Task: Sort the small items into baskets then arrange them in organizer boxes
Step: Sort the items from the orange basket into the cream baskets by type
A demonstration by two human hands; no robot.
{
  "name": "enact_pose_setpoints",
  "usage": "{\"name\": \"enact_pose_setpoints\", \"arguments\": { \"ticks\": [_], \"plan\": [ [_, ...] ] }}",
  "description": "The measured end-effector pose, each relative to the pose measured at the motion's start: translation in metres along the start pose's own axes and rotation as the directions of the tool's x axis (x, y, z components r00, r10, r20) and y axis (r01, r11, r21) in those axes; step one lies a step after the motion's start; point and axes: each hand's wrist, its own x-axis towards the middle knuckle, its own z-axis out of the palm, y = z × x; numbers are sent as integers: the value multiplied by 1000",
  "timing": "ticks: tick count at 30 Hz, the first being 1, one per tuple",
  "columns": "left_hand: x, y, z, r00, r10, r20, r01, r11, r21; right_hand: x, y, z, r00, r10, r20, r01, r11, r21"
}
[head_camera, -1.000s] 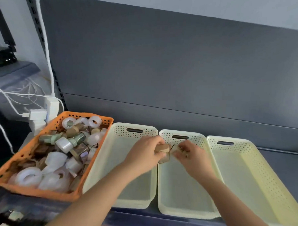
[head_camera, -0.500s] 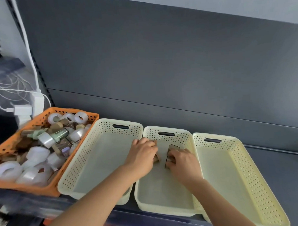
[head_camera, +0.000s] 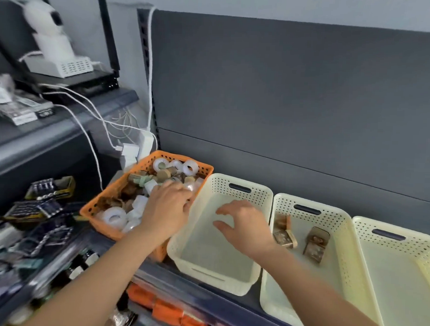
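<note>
L hand [head_camera: 167,207] is down in the orange basket [head_camera: 99,227], centre-left of frame, fingertips buried among the white rings [head_camera: 114,216]. Can't tell if its grip has closed on anything. R hand [head_camera: 243,224] hovers over the nearest cream basket [head_camera: 220,185], fingers spread, holding nothing. A few brown pieces [head_camera: 283,236] lie in the middle cream basket [head_camera: 283,204].

Risks, imo: pile's heaped & mixed, so a blind grab could lift two kinds at once or flick a ring over the rim. Orange basket sits near the front edge of the shelf [head_camera: 204,299], and a hard downward push might tip it.
</note>
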Motion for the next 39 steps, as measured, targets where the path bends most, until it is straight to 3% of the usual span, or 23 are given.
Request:
{"name": "enact_pose_setpoints", "arguments": {
  "ticks": [5,9,14,20,24,26,29,31,34,36,39],
  "plan": [
    [-18,-73,-8,984,-150,93,140,985,103,35,-52,28,990,-136,39,134,990,52],
    [-26,-105,-2,958,-149,243,145,989,37,57,-80,47,979,-116,168,142,978,-153],
    [-25,-120,3,962,-181,204,178,984,29,79,-95,70,960,23,279,92,916,-391],
    [-21,-131,9,959,-233,161,246,967,-67,94,-101,96,955,68,290,75,888,-454],
    [-15,-135,9,940,-267,211,298,945,-132,99,-99,95,955,112,275,-37,964,-264],
    [-12,-135,4,937,-275,218,319,925,-207,98,-97,89,960,86,268,-86,996,-14],
    [-5,-129,-6,947,-276,167,320,862,-394,91,-92,71,953,100,287,-206,907,368],
    [2,-115,-12,957,-276,95,282,790,-545,84,-82,59,972,129,197,-211,848,486],
    [16,-84,-14,973,-229,-6,171,742,-648,73,-58,40,984,177,-10,-153,874,461],
    [26,-60,-8,987,-160,-37,96,748,-656,65,-36,26,970,214,-116,-161,921,355],
    [40,-27,10,998,-31,-50,-4,809,-588,53,-1,10,952,214,-219,-210,977,45]
  ]
}}
